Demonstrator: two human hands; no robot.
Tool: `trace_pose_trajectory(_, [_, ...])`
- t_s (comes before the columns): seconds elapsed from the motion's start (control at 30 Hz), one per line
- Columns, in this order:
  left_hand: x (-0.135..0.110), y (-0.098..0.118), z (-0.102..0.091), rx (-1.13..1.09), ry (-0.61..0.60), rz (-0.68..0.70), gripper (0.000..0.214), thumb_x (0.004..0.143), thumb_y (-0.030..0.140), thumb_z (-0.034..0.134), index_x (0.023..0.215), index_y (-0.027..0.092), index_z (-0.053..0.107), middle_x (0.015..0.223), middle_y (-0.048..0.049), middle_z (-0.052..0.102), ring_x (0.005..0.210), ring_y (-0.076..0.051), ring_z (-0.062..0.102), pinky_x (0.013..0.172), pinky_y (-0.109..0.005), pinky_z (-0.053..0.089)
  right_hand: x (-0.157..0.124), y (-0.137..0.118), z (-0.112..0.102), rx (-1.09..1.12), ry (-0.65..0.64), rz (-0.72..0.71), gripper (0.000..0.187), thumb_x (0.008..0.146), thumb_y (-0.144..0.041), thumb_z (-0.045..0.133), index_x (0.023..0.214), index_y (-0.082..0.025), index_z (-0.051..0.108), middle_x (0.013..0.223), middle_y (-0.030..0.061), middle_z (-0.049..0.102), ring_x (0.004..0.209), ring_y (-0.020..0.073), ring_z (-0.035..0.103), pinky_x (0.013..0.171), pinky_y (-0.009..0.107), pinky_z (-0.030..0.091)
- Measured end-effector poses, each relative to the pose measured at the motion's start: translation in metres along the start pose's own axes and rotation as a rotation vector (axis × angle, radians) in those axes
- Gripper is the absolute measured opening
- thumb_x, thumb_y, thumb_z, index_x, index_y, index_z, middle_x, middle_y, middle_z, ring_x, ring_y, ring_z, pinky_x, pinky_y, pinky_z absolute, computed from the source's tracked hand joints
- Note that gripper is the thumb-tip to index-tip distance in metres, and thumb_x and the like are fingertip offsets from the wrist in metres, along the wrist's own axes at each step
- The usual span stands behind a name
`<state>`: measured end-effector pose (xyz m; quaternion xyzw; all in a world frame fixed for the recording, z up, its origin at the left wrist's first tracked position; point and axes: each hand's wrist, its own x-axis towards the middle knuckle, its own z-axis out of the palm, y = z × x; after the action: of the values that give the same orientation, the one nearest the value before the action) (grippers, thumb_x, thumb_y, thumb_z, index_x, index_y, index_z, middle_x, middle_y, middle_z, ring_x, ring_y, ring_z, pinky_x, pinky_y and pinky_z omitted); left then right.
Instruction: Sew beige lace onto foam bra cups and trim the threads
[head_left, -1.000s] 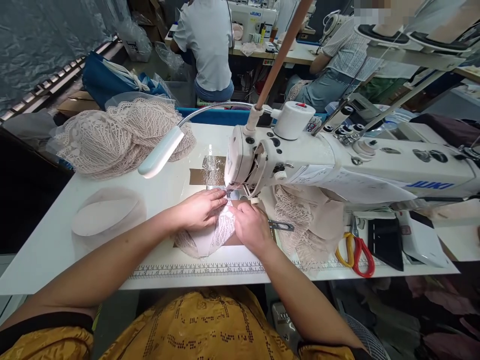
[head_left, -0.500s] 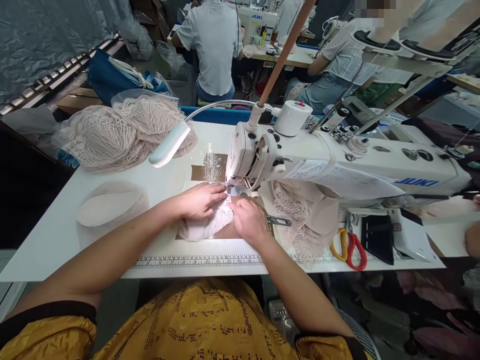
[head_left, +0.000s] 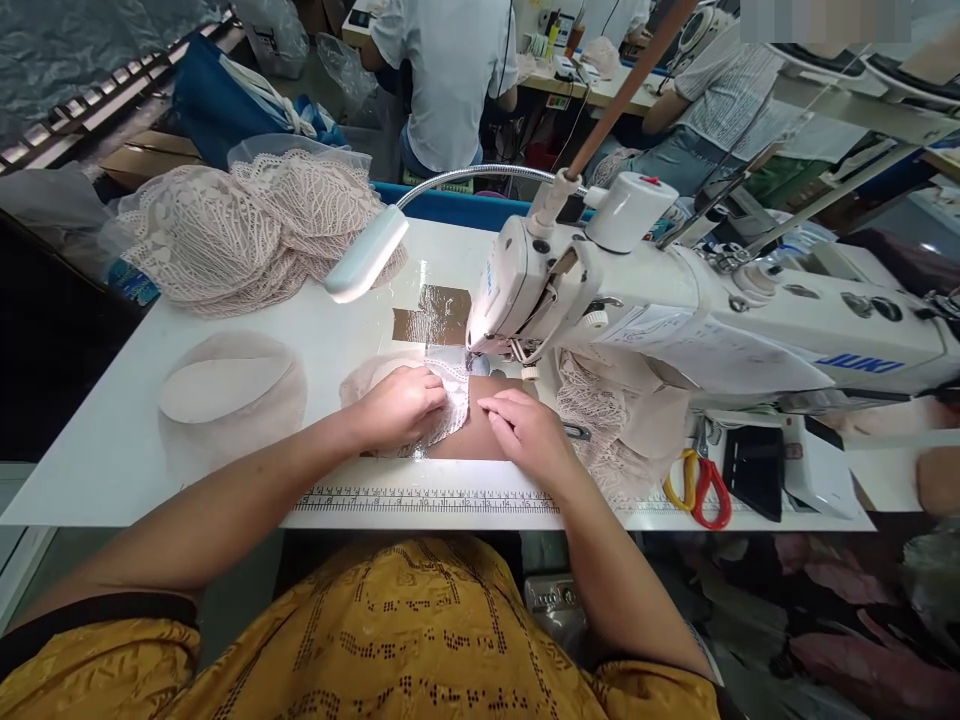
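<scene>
A small piece of pale pink lace [head_left: 448,395] lies on the white table [head_left: 105,470] just in front of the needle of the white sewing machine [head_left: 675,310]. My left hand [head_left: 401,408] rests on top of the lace with its fingers curled down onto it. My right hand [head_left: 525,430] lies flat on the table right beside the lace, fingers stretched toward its edge. A curved light-coloured piece of the same work shows under my left hand's far side.
A heap of lace pieces [head_left: 247,230] sits at the back left, an oval stack of pale cups [head_left: 225,385] at the left. Red and yellow scissors [head_left: 697,485] and more lace [head_left: 615,420] lie right of my hands. A gooseneck lamp [head_left: 367,255] hangs over the table. Other people sit behind.
The lace has moved back and left under the needle as my hands slid with it. My right hand has flattened out beside it. The camera tilted a little.
</scene>
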<state>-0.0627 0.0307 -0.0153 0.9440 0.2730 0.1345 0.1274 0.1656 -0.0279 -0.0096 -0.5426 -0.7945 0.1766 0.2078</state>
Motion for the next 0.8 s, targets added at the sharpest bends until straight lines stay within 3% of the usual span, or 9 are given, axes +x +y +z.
trace_pose_trajectory(0.13, [-0.002, -0.004, -0.001, -0.127, 0.022, -0.016, 0.020, 0.091, 0.021, 0.045, 0.079, 0.015, 0.060, 0.079, -0.0075, 0.063, 0.075, -0.021, 0.054, 0.071, -0.034, 0.043, -0.010, -0.009, -0.002, -0.001, -0.033, -0.035, 0.030, 0.092, -0.016, 0.045, 0.112, -0.019, 0.067, 0.106, 0.0067, 0.068, 0.094, 0.0192, 0.063, 0.078, 0.030, 0.048])
trace_pose_trajectory(0.3, [-0.005, -0.008, 0.000, -0.189, 0.020, 0.015, 0.017, 0.091, 0.021, 0.047, 0.088, 0.014, 0.062, 0.088, -0.0087, 0.065, 0.083, -0.021, 0.057, 0.077, -0.034, 0.045, -0.020, -0.020, 0.024, -0.249, -0.022, -0.120, 0.030, 0.091, -0.013, 0.046, 0.113, -0.019, 0.066, 0.091, 0.0064, 0.065, 0.079, 0.0198, 0.054, 0.070, 0.031, 0.039])
trace_pose_trajectory(0.5, [-0.008, -0.009, 0.004, -0.011, -0.008, 0.206, 0.026, 0.096, 0.020, 0.044, 0.109, 0.021, 0.066, 0.102, -0.0079, 0.066, 0.089, -0.021, 0.057, 0.079, -0.036, 0.039, -0.029, -0.024, 0.036, -0.326, 0.039, -0.145, 0.029, 0.090, -0.011, 0.045, 0.110, -0.017, 0.066, 0.086, 0.0052, 0.062, 0.076, 0.0192, 0.046, 0.070, 0.031, 0.033])
trace_pose_trajectory(0.8, [-0.008, -0.003, 0.006, 0.174, -0.047, 0.233, 0.029, 0.098, 0.029, 0.047, 0.120, 0.024, 0.065, 0.089, -0.0072, 0.063, 0.079, -0.020, 0.052, 0.072, -0.036, 0.031, -0.032, -0.020, 0.036, -0.295, 0.005, -0.117, 0.034, 0.090, -0.011, 0.045, 0.116, -0.020, 0.064, 0.090, 0.0056, 0.063, 0.079, 0.0199, 0.045, 0.072, 0.032, 0.033])
